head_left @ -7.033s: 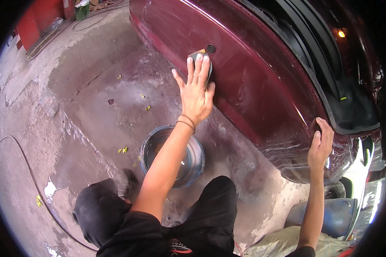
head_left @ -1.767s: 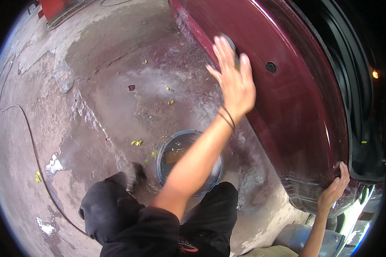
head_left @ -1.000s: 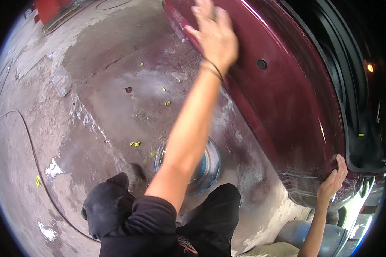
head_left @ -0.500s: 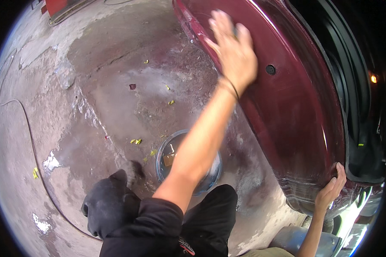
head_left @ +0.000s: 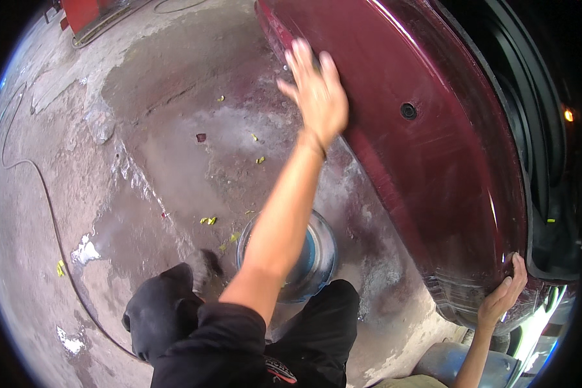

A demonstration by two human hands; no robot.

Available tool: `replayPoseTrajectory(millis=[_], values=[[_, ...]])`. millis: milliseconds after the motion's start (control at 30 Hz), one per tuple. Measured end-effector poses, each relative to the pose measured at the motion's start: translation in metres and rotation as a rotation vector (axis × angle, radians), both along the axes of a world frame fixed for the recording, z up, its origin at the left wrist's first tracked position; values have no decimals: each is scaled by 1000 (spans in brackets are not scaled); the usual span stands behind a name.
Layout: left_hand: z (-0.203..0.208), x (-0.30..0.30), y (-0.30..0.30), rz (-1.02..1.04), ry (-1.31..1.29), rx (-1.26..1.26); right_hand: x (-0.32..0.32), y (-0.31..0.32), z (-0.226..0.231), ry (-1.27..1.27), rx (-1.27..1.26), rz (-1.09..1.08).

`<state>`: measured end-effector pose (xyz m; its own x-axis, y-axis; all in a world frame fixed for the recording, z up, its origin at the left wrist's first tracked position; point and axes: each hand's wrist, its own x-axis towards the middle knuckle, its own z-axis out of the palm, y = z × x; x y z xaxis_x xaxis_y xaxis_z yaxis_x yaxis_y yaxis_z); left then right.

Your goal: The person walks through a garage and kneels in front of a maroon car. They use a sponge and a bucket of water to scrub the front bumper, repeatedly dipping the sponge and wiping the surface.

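A long maroon car bumper (head_left: 427,174) with a round black sensor (head_left: 408,111) stands to my right, its lower end dull and scuffed. My left hand (head_left: 320,97) lies on its left edge, palm down and arm stretched out. Something dark shows between the thumb and fingers, too hidden to name. My right hand (head_left: 503,294) rests with fingers stretched out on the bumper's near right end. Between my knees, under my left forearm, stands a round bucket (head_left: 333,252); the arm hides part of it.
Wet, stained concrete floor (head_left: 174,161) spreads to the left, scattered with yellow scraps (head_left: 207,220). A dark hose (head_left: 48,207) curves along the far left. A red object (head_left: 81,14) stands at the top left. At the lower right sits a blue-grey rounded container (head_left: 446,362).
My left hand has slid left and slightly toward me along the bumper. My right hand keeps its place on the near end. The view has shifted slightly.
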<state>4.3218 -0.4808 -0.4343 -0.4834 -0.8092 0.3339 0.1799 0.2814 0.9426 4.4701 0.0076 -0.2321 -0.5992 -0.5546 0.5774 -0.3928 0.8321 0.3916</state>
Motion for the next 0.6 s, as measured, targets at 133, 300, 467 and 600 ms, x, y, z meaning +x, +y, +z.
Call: replayPoseTrajectory(millis=[133,300,467,600], values=[[-27,31,52,-44,-136,-170,7,8,2,-12,19,-33],[-13,-38,-108,2,-130,-125,1,1,4,-5,22,8],[-3,-18,-75,-56,-35,22,1,-3,3,7,6,24],[-18,84,134,-173,-79,-159,5,5,0,34,21,-31]])
